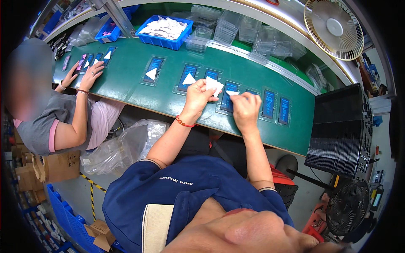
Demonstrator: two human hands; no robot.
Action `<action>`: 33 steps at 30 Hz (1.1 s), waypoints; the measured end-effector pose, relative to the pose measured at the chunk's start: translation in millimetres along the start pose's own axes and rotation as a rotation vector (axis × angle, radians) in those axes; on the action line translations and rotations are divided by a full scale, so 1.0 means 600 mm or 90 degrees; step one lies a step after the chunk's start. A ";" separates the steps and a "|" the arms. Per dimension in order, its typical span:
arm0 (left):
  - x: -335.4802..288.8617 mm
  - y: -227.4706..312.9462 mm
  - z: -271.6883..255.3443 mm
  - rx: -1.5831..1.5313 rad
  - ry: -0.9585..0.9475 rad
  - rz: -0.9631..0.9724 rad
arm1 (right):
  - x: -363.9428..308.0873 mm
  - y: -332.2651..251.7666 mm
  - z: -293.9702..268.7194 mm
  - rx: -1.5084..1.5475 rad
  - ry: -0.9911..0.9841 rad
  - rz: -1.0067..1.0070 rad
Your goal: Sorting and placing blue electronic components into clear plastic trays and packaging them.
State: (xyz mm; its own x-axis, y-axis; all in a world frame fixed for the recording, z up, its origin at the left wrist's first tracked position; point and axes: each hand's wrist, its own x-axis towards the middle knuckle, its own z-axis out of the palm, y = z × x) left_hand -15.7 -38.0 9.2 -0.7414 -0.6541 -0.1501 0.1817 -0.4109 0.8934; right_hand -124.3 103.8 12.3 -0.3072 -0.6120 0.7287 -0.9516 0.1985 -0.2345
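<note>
My left hand (196,99) is closed on a small stack of white triangular pieces (214,86), held just above the green table. To its right, my right hand (247,109) has its fingers pinched at a white triangular piece (231,92). That piece is over a dark rectangular panel with a blue face (227,103), which lies in a clear plastic tray. Similar panels stand in a row: one (268,104) and another (284,111) are right of my hands. On the left, a panel (185,85) bears a white triangle (189,79), as does a farther one (156,65).
A blue bin (184,41) of white pieces stands at the table's back, near stacked clear trays (228,28). A co-worker's hands (91,74) handle panels at the far left. A black slotted rack (335,130) borders the table's right end. A fan (334,28) hangs upper right.
</note>
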 end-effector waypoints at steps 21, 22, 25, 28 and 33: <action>-0.022 -0.024 0.068 0.001 -0.156 -0.067 | -0.023 0.050 -0.057 0.675 -0.039 0.613; -0.021 -0.024 0.068 0.010 -0.146 -0.069 | -0.021 0.051 -0.061 0.683 -0.034 0.619; -0.019 -0.027 0.065 0.021 -0.137 -0.063 | -0.023 0.062 -0.068 0.680 -0.026 0.623; -0.017 -0.025 0.063 0.042 -0.128 -0.061 | -0.025 0.073 -0.074 0.674 -0.014 0.619; -0.018 -0.022 0.066 0.046 -0.126 -0.073 | -0.020 0.081 -0.074 0.486 -0.130 0.600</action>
State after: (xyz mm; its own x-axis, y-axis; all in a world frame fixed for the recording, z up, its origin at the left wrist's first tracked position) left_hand -35.6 -0.4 15.7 -0.8681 -0.4652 -0.1732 0.0472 -0.4247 0.9041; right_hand -167.1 154.8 20.9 -0.8041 -0.5938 -0.0277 -0.0929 0.1715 -0.9808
